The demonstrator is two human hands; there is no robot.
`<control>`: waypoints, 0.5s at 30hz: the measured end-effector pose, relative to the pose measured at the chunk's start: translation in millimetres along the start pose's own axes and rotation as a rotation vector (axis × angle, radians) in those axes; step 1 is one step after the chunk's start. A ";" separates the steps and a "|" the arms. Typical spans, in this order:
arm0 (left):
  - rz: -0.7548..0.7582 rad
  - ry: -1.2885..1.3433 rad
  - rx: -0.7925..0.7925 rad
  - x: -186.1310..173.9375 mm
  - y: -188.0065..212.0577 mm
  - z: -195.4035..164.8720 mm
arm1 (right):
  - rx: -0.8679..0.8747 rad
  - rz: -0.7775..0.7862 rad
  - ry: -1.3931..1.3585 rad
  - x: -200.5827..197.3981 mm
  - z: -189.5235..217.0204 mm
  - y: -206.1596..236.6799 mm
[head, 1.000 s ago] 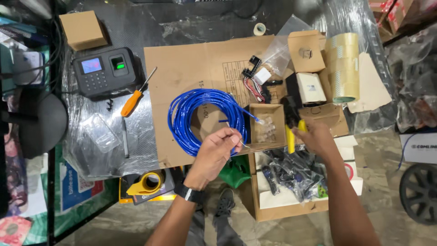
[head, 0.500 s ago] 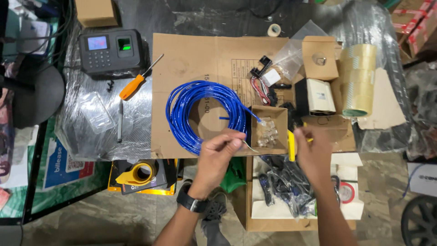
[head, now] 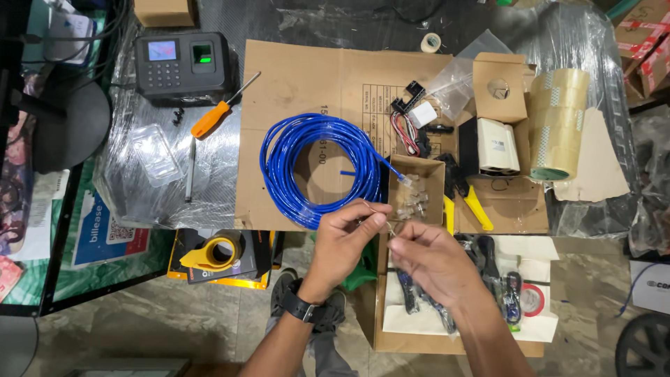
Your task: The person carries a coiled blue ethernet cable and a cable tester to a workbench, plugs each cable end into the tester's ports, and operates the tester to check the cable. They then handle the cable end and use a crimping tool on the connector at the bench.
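Head view: left hand [head: 343, 241] and right hand [head: 426, 260] pinch a thin cable end [head: 380, 213], seemingly, below the blue cable coil [head: 317, 167]; the fingertips hide its tip beside the small connector box [head: 419, 190].
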State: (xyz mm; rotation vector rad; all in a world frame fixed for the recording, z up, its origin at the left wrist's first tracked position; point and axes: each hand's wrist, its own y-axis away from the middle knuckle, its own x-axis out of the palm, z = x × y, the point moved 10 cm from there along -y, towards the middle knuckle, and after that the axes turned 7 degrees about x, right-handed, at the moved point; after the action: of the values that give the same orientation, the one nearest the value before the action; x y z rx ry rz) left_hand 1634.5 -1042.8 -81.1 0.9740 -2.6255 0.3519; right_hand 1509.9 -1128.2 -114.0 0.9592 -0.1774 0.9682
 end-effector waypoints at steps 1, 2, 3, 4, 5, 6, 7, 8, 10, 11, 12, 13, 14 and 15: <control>0.004 -0.011 -0.035 -0.2 0.0 3.8 | -0.103 -0.100 0.270 -2.4 11.7 0.8; -0.006 0.004 -0.073 -0.5 0.1 8.4 | -0.205 -0.201 0.540 -1.2 25.2 2.7; -0.017 0.018 -0.114 -0.8 1.0 13.1 | -0.305 -0.303 0.809 3.9 38.0 6.5; -0.028 0.034 -0.154 -0.2 2.3 18.0 | -0.493 -0.358 0.987 17.1 54.4 16.6; -0.027 0.043 -0.155 1.2 2.2 19.0 | -0.689 -0.410 1.163 33.2 67.7 29.2; -0.026 0.050 -0.155 2.6 2.2 19.9 | -0.890 -0.459 1.335 51.8 75.2 42.2; -0.025 0.059 -0.158 4.2 3.0 20.9 | -0.997 -0.508 1.355 60.9 78.5 50.1; -0.028 0.074 -0.148 5.5 3.2 20.7 | -1.103 -0.557 1.374 69.3 80.2 58.5; -0.038 0.102 -0.122 5.8 1.8 19.5 | -1.077 -0.618 1.181 59.0 86.6 60.7; -0.053 0.106 -0.119 3.7 -0.2 20.2 | -0.940 -0.626 0.972 40.0 87.4 52.8; -0.073 0.111 -0.122 0.8 -1.1 20.9 | -0.794 -0.624 0.766 20.5 82.3 43.7; -0.095 0.116 -0.130 -2.0 -0.2 21.6 | -0.656 -0.463 0.508 9.1 72.7 31.2; -0.096 0.117 -0.133 -2.6 0.0 21.8 | -0.519 -0.304 0.252 -0.1 64.2 20.8; -0.095 0.116 -0.131 -3.3 -0.5 21.4 | -0.381 -0.143 -0.001 -2.9 53.9 10.5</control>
State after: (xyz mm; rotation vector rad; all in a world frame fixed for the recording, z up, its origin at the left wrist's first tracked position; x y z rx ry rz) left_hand 1632.8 -1048.4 -102.0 0.9994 -2.4542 0.2043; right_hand 1514.7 -1168.7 -77.0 0.6130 -0.2797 0.7665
